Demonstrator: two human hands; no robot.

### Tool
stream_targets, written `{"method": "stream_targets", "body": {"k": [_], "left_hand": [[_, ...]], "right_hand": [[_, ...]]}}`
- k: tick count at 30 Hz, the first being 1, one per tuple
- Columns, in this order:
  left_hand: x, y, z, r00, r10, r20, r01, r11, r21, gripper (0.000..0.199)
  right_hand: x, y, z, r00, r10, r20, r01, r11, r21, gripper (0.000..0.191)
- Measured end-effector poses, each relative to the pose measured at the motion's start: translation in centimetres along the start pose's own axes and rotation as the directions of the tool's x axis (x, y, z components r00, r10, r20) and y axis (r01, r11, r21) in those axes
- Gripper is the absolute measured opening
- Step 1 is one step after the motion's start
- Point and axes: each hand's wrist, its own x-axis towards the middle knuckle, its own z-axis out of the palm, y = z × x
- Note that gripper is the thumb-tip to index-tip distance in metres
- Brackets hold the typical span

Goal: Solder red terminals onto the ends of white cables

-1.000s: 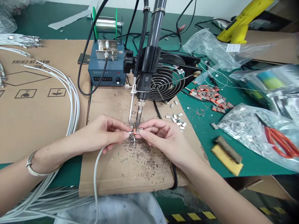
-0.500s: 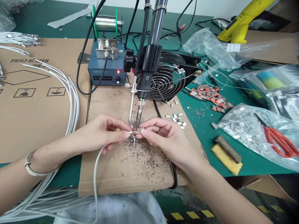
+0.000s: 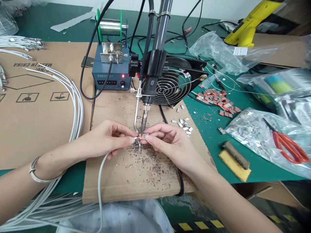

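Observation:
My left hand (image 3: 113, 137) pinches the end of a white cable (image 3: 99, 181), whose length hangs down toward my lap. Between finger and thumb, my right hand (image 3: 167, 139) grips a small metal connector (image 3: 145, 136) with an orange part. Cable end and connector meet just under the tip of a mounted soldering iron (image 3: 145, 118). Beside the iron, a thin metal solder feed tube (image 3: 136, 113) comes down to the same spot. My fingers partly hide the joint, so I cannot tell whether the two are joined.
A blue solder feeder (image 3: 110, 72) carries a solder spool (image 3: 109, 26) behind my hands. A fan (image 3: 173, 84) stands behind the iron. Loose connectors (image 3: 186, 124), orange-and-metal pieces (image 3: 220, 100), a sponge (image 3: 234, 165), red-handled pliers (image 3: 289, 147) and a bag of metal parts (image 3: 252, 129) lie right. White cables (image 3: 78, 110) lie left.
The view has shifted very slightly. Both hands keep their hold on the cable and connector at the iron's tip, with hardly any movement.

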Motion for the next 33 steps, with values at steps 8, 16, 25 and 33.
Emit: {"method": "stream_targets", "body": {"k": [8,16,25,33], "left_hand": [[-0.12,0.02,-0.03,1.0,0.013,0.023,-0.013,1.0,-0.003,0.029],[0.04,-0.07,-0.02,1.0,-0.015,-0.003,0.015,1.0,-0.004,0.029],[-0.1,0.12,0.06,1.0,-0.024,-0.002,0.024,1.0,-0.016,0.029],[0.24,-0.18,-0.04,1.0,-0.027,-0.011,0.027,1.0,0.01,0.029]], "right_hand": [[-0.01,-0.09,-0.07,1.0,0.003,0.024,-0.003,1.0,-0.004,0.008],[0.06,-0.09,0.02,1.0,0.031,-0.005,-0.031,0.999,-0.019,0.01],[-0.2,-0.11,0.11,1.0,-0.005,0.021,0.004,1.0,0.007,0.007],[-0.05,-0.22,0.23,0.999,0.026,-0.026,-0.027,0.999,-0.035,0.008]]}}
